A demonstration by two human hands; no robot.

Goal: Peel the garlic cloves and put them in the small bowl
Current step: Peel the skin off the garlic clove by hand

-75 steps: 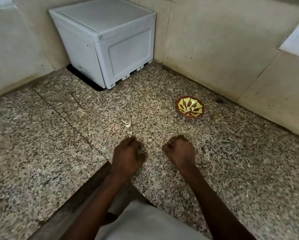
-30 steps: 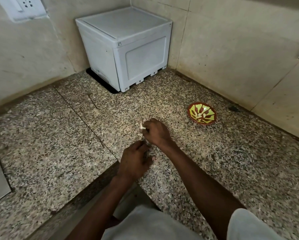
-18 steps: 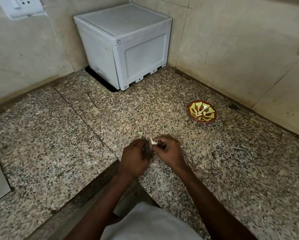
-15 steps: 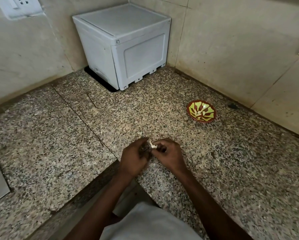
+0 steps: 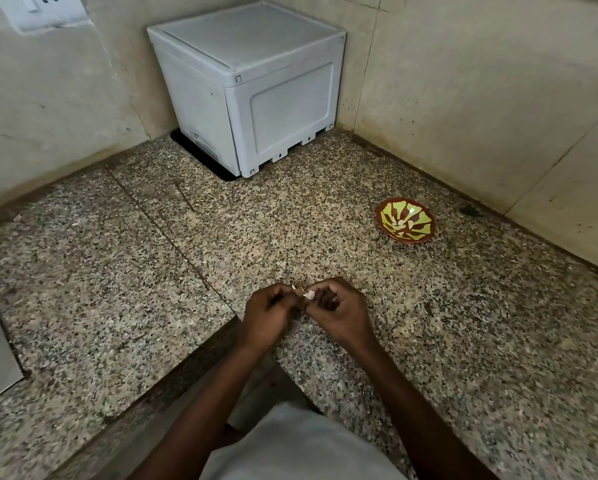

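Head view. Left hand point(image 5: 268, 318) and right hand point(image 5: 340, 311) meet just above the granite counter point(image 5: 117, 289), near its front edge, at approx. 6 o'clock of the frame. Both have fingers curled; fingertips pinch a garlic clove point(image 5: 309, 294) between them. Clove is small and pale, partly hidden by the fingers; peel condition cannot be judged. Small bowl point(image 5: 406, 224), red w/ yellow-green pattern, sits on the counter at approx. 2 o'clock from the hands, well apart, near the rt wall. Contents not clear. Grey plastic box point(image 5: 252, 88) stands in the corner at 12 o'clock. Wall socket point(image 5: 41, 10) at 10 o'clock.
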